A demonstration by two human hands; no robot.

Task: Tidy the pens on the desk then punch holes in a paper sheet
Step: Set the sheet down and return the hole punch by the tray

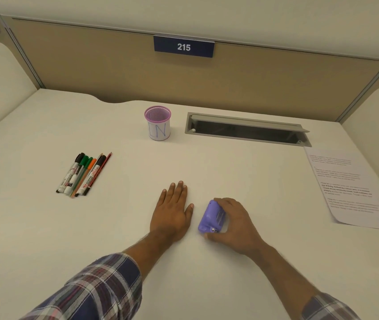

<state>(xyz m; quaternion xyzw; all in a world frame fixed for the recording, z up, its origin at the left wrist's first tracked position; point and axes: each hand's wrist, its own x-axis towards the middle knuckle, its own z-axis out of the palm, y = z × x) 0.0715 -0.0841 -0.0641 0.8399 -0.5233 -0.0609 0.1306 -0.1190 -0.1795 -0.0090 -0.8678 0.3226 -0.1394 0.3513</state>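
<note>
Several markers, pens and pencils (84, 173) lie side by side on the left of the white desk (45, 227). A purple mesh pen cup (157, 123) with a white label stands empty toward the back, upright. A printed paper sheet (350, 188) lies flat at the right edge. My left hand (172, 213) rests flat on the desk, palm down, fingers together, holding nothing. Just right of it, my right hand (234, 225) wraps around a small purple hole punch (210, 218) that sits on the desk.
A grey cable tray (246, 129) with its lid raised is sunk into the desk behind the punch. Beige partitions close the back and sides; a blue plate reading 215 (184, 46) hangs on the back panel.
</note>
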